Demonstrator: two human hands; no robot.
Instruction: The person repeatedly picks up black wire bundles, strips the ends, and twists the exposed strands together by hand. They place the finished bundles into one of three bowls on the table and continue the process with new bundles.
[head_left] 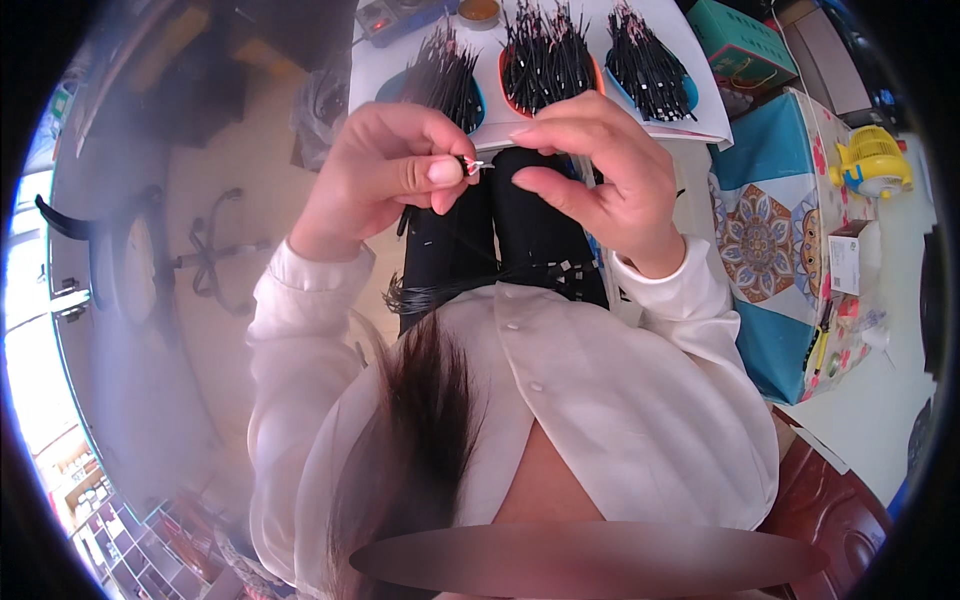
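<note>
My left hand (385, 180) pinches a thin black cable between thumb and forefinger, its stripped end with red and white wire tips (474, 166) poking out toward the right. Facing it, my right hand (615, 180) is apart from the wire, thumb and fingers spread with nothing seen between them. Across my lap lies a bundle of black cables (440, 294) with small white tags. Beyond my hands, black cables fill a blue tray at the left (484, 108), an orange tray (504, 95) in the middle and another blue tray (692, 92) at the right.
The trays stand on a white table (585, 20), with a round tin (479, 12) and a blue-grey device (385, 22) at its far left. On my right are a patterned cloth-covered surface (765, 340), a green box (740, 45), a yellow fan (872, 160) and a white carton (846, 262).
</note>
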